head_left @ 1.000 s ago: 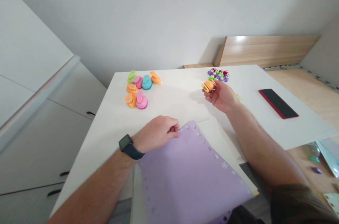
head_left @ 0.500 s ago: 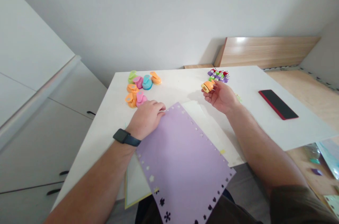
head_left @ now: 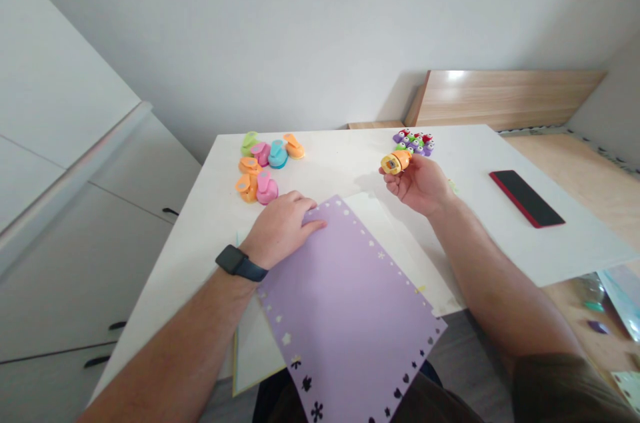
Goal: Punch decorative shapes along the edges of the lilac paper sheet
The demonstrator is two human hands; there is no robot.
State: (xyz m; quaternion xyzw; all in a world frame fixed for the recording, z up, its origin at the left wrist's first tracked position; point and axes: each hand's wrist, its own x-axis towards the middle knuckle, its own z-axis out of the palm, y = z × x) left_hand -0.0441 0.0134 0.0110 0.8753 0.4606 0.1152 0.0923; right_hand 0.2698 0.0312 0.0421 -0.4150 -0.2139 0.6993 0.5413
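My left hand (head_left: 286, 226) grips the upper left edge of a purple sheet of paper (head_left: 345, 303), thumb on top and fingers beneath. Shaped holes, among them hearts, stars and flowers, run along the sheet's edges, and its lower part sticks out past the table edge. Held up over the table in my right hand (head_left: 417, 184) is an orange craft punch (head_left: 397, 162), its pale yellow underside turned toward me. Beneath the purple sheet lie white sheets (head_left: 400, 236), partly covered.
Several colourful craft punches (head_left: 267, 188) stand at the table's back left. A cluster of small purple, green and red punches with eyes (head_left: 414, 141) is behind my right hand. A black phone-like slab with a red edge (head_left: 527, 198) lies at the right.
My right hand has tilted the orange punch so more of its underside shows. My left thumb has stretched out over the paper's top face.
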